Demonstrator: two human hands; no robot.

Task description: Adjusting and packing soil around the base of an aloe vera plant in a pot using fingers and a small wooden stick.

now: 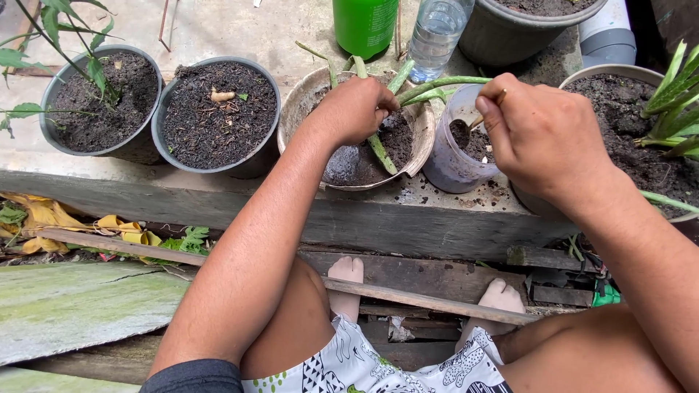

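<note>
The person squats in front of a concrete ledge (218,196) that carries the pots. The left hand (357,109) is closed around the base of a green plant cutting (426,89), holding it upright in the middle of a tan pot (295,109), so the long leaves fan out over the rim towards the right; the grip appears to keep the stem steady while soil goes in around it. That pot sits near the ledge's front edge and is only partly filled with dark soil.

The right hand (542,135) pinches a thin stick-like tool (489,109) between thumb and fingers, its lower end dipped into a clear plastic jar (455,164) of soil. The jar stands just beside the tan pot on its right, close enough for short transfers.

Toward the ledge's left end stand 2 dark pots: the grey pot (54,138) holds a leafy seedling, the black pot (164,145) only soil. A green bottle (364,25) and a clear water bottle (437,33) stand at the back edge.
</note>
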